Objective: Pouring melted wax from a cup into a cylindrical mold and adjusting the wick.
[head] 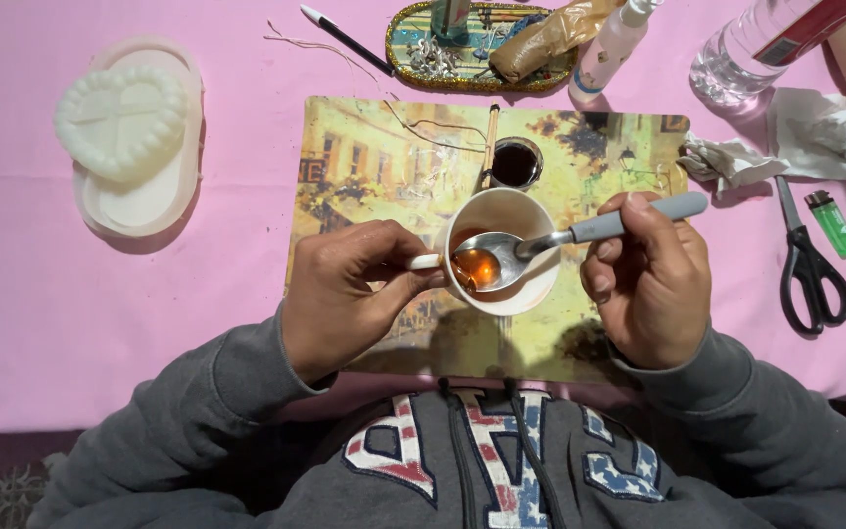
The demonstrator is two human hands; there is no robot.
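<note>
Sleeves: grey hooded top, both forearms coming in from the bottom edge, elbows out, wrists turned inward toward the middle.
Left hand (345,294): knuckles up, fingers (399,266) pinched on the small handle of the white cup (531,211); thumb side faces the cup.
Right hand (650,284): curled loosely, back of hand up, fingers (607,257) grasping the grey handle of the spoon (580,232); the handle end sticks out past the thumb, up and to the right.
Spoon bowl: metal, sits inside the cup's mouth, just above the liquid.
Cup: between the two hands, on the placemat (364,157); amber liquid (475,265) pooled at the left of its bottom.
Placemat: yellow street-scene print, lying flat on the pink desk (100,323).
Small dark jar (516,163): just beyond the cup, open, dark contents; a thin wooden stick (490,137) beside it.
Left, further out: white heart-shaped moulded piece (121,120) sitting in a white oval tray (144,201).
Right: black-handled scissors (807,260), green lighter (831,222) just beside them, crumpled white tissue (815,132).
Far edge: glittery oval dish (423,69) with small bits, brown crumpled wrap (550,34), black pen (345,39), small white bottle (611,49), clear plastic bottle (746,54).
</note>
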